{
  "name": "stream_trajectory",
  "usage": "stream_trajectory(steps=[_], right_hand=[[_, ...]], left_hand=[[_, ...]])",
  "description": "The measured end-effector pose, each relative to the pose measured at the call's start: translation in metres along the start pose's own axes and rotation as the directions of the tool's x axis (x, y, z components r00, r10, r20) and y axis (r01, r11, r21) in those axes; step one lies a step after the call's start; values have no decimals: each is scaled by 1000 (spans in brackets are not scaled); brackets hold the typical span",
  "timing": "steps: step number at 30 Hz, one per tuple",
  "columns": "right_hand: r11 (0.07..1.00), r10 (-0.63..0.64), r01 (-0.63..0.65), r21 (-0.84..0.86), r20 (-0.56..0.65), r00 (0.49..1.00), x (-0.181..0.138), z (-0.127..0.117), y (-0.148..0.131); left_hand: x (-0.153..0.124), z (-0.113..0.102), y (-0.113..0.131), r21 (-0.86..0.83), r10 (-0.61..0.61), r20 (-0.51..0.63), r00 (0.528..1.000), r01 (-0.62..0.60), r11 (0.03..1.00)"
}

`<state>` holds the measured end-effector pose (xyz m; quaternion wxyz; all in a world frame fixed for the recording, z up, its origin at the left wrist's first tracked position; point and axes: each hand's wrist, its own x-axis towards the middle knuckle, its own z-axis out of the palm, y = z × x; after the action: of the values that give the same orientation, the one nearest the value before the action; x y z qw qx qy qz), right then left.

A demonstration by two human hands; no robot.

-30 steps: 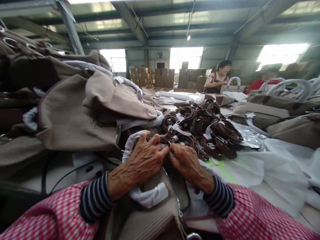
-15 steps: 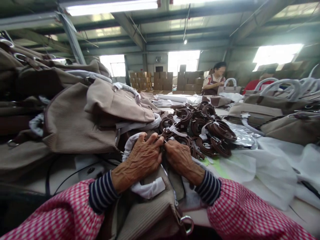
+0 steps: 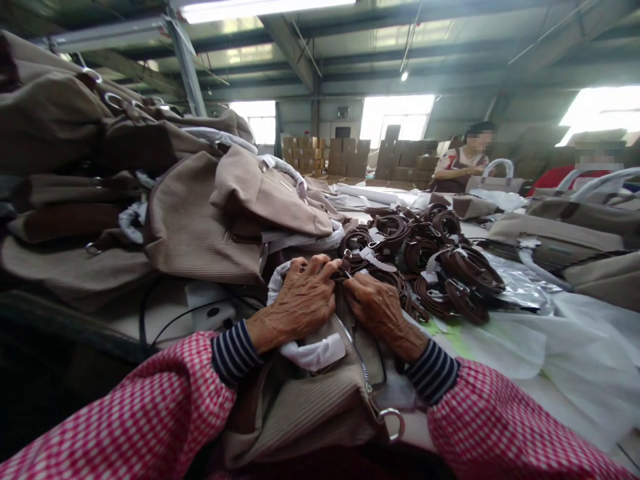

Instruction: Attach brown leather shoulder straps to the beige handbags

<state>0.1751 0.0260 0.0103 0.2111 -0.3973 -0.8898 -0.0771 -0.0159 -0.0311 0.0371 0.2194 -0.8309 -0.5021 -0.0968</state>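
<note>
A beige ribbed handbag [image 3: 310, 407] with brown trim lies in front of me, its metal zip [image 3: 356, 347] running away from me and a metal ring [image 3: 393, 425] at its near end. White wrapping covers its handle [image 3: 315, 353]. My left hand [image 3: 300, 300] is closed over the bag's far end, its fingers bent around the edge. Right beside it, my right hand [image 3: 377, 308] is closed in a pinch at the same end. A small pale tip shows at its fingertips; the rest of what it pinches is hidden.
Coiled brown straps [image 3: 423, 257] with metal clips lie just beyond my hands. Beige bags [image 3: 200, 213] are piled high at the left, and more bags [image 3: 525, 230] stand at the right. White sheets [image 3: 590, 353] cover the right side. Across the table sits a person [image 3: 460, 163].
The view has turned a little to the left, so the surroundings sit further right. Both hands keep their hold at the bag's far end, with hardly any movement.
</note>
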Motion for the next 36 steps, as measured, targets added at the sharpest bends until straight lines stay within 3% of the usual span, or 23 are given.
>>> stream_trajectory(steps=[7,14,18,22,24,27,30,36], right_hand=[[999,-34,39,-23,170,985,13,-17,-1],[940,-64,24,341,107,992,30,-25,16],[932,-69,40,361,68,995,8,-25,9],[912,-196,126,390,144,970,-31,-24,-2],[883,-204,108,458,167,965,-44,-22,-3],[821,-151,67,568,104,983,-51,-18,-3],[814,-123,117,569,-28,992,-51,-11,-2],[886,-142,203,417,-173,975,-51,-3,-6]], left_hand=[[0,9,0,-29,-21,-31,999,20,999],[-1,5,2,-31,-19,-14,1000,19,999],[-1,7,2,-18,-32,-38,999,31,999],[-2,6,2,2,-25,-31,999,25,1000],[-2,3,3,8,-3,-37,999,3,1000],[-3,-1,5,-4,144,-84,986,-145,989],[-1,-4,4,-108,359,-49,932,-362,926],[10,-22,-7,-303,406,69,911,-368,879]])
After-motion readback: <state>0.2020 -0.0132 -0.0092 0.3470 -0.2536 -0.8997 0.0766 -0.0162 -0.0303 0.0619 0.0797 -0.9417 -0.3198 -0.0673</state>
